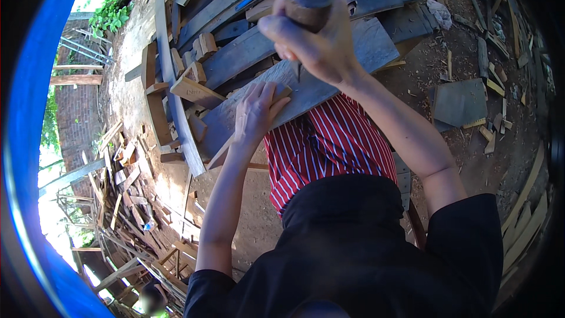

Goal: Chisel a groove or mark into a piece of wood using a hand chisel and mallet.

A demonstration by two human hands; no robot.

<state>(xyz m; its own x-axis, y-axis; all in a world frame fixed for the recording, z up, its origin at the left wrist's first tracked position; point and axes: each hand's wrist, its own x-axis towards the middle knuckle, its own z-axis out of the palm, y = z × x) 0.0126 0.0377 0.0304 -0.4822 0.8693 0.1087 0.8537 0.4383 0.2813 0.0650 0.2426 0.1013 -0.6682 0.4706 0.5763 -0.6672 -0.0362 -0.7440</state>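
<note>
My right hand (318, 41) is raised above a wide grey plank (335, 76), wrapped round a hand tool (310, 1) with a thick, round wooden end facing up. A dark, narrow tip shows below that fist, close over the plank; the tool's exact kind is hidden by my fingers. On the plank's left part, my left hand (254, 109) grips a small wooden piece (281, 95), its fingers bent over it. The plank lies slantwise in front of my red-and-white striped trousers.
More boards (247, 53) and short wooden blocks (205, 46) lie piled beyond the plank. A long narrow board (176, 100) slants along the left. Scrap wood (132, 182) heaps at lower left; a square grey board (461, 103) lies on the dirt ground at right. Blue sheeting (29, 141) borders the far left.
</note>
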